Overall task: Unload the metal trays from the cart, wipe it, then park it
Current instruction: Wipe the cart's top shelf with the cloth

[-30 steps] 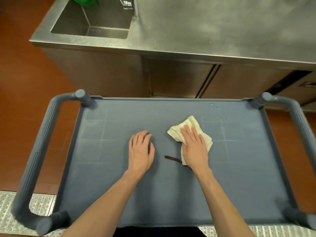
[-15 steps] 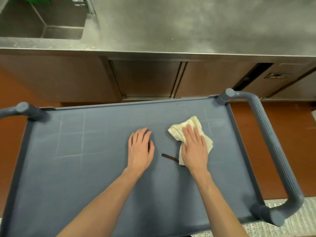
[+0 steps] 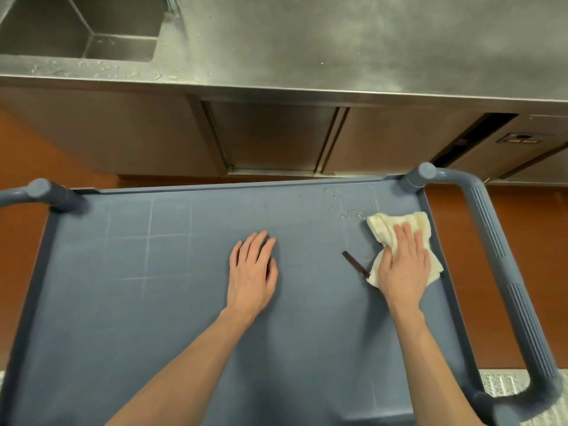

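Top shelf of the blue-grey cart (image 3: 129,318), seen from the head camera, with both bare forearms reaching across it from the near edge. The left hand (image 3: 252,272) is lying palm down near the shelf's centre, fingers (image 3: 256,245) straight, close together and holding nothing. The right hand (image 3: 402,265) is pressing flat on a cream cloth (image 3: 384,227) close to the cart's right rim, fingers extended over the fabric rather than curled round it. A thin dark strip (image 3: 353,262) is lying on the shelf just left of the cloth. Water droplets (image 3: 341,210) are sitting beyond the cloth, toward the cart's far edge. The cart's right handle (image 3: 504,265) is curving alongside. A steel bench (image 3: 338,47) with a sink (image 3: 76,29) is standing beyond the cart.
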